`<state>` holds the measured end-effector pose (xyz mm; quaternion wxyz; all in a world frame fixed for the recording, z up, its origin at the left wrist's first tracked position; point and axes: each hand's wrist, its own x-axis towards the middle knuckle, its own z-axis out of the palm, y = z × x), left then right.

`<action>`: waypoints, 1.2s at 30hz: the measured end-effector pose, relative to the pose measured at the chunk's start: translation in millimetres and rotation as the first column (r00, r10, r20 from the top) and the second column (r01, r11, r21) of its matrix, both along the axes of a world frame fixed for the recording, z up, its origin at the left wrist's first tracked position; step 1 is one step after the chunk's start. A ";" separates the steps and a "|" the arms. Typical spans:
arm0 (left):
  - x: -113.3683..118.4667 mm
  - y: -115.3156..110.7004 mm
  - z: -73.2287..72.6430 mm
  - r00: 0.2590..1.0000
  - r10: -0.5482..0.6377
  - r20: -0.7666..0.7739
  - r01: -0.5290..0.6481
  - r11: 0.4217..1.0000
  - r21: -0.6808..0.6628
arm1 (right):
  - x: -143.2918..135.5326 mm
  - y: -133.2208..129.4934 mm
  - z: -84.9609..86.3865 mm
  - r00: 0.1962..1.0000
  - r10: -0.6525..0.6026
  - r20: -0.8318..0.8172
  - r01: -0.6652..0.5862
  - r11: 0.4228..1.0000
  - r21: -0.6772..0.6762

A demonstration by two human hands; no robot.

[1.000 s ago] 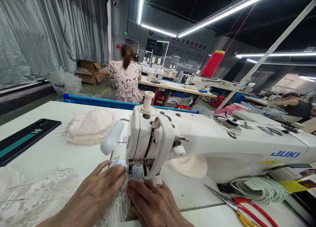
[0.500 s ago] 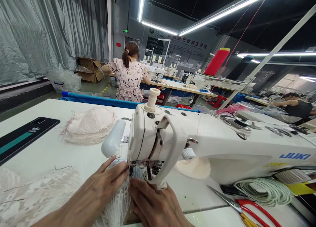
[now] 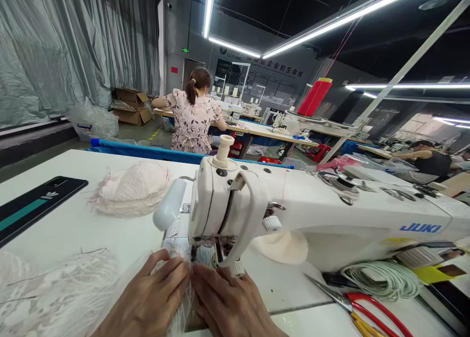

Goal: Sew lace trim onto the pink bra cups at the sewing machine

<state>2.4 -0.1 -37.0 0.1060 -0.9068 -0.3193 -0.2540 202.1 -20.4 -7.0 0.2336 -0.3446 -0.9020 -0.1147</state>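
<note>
A white sewing machine [image 3: 316,195] stands across the table, its needle area just ahead of my fingertips. White lace fabric [image 3: 66,288] spreads over the left front of the table and runs under my hands. My left hand [image 3: 150,288] is left of the presser foot, fingers bent and pressed together on the lace. Right beside it, my right hand [image 3: 227,298] lies with its fingers together on the fabric edge, in front of the foot and partly below the machine's thread lever guard. A pale fabric cup [image 3: 284,246] rests under the machine arm.
A stack of pale lace cups [image 3: 132,188] and a black phone [image 3: 40,202] lie at the left. Red-handled scissors [image 3: 348,303] and a coil of pale green cord [image 3: 384,280] lie at the right. Two people sit farther back.
My left hand has shifted slightly right and its fingers have drawn in on the lace. My right hand has stayed nearly in place. The camera view has turned slightly.
</note>
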 end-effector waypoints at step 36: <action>-25.2 -95.3 109.9 0.873 0.338 0.351 0.370 0.008 -0.929 | -11.3 -63.9 52.8 0.704 -0.316 -0.636 -0.630 0.136 -0.765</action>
